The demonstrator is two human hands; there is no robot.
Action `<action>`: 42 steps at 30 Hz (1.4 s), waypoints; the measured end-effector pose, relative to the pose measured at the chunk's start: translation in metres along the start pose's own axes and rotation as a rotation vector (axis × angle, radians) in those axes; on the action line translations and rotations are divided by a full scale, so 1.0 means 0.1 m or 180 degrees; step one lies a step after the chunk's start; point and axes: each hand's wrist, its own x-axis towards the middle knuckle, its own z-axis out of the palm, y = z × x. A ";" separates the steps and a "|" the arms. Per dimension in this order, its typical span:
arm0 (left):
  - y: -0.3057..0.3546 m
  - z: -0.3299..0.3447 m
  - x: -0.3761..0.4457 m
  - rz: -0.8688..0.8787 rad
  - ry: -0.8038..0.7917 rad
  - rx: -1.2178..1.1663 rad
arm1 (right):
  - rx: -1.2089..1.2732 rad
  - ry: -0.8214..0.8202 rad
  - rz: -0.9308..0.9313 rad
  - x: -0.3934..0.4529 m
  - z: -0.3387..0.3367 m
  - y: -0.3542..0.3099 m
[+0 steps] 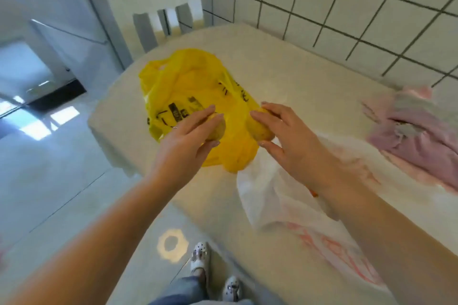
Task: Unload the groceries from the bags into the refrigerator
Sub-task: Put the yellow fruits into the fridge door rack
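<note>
A yellow plastic bag (188,86) with black print lies crumpled on the white table (309,77). My left hand (188,136) curls around a brownish potato (220,130) at the bag's near edge. My right hand (285,136) grips a second potato (263,132), which looks yellowish as if still under the bag's film. The two hands are close together, fingertips toward each other. A white bag (267,195) with red print lies flat under my right forearm.
A pink and grey bag (416,126) lies at the table's right side by the tiled wall (347,7). A white chair (153,12) stands behind the table. A tall pale appliance (49,7) is at the far left. My feet (213,267) are on the light floor.
</note>
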 end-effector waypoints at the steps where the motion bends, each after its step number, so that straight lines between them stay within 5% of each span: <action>1: -0.12 -0.16 -0.14 -0.0109 0.0001 0.0116 | 0.0071 -0.0097 -0.0142 0.09 0.15 -0.14; 10: -1.18 -1.55 -1.31 -0.1244 0.0422 0.0798 | -0.0083 -0.0316 -0.1286 1.03 1.31 -1.74; 22: -3.27 -3.70 -2.38 -0.1676 0.0799 0.1226 | -0.0062 -0.0314 -0.1897 2.37 2.94 -4.18; 31: -4.74 -4.28 -2.12 -0.1720 0.0972 0.1259 | 0.0077 -0.0210 -0.2078 3.81 3.86 -4.85; 42: -6.70 -5.01 -0.66 -0.1590 0.1317 0.1273 | 0.0283 0.0264 -0.2068 6.26 4.41 -5.44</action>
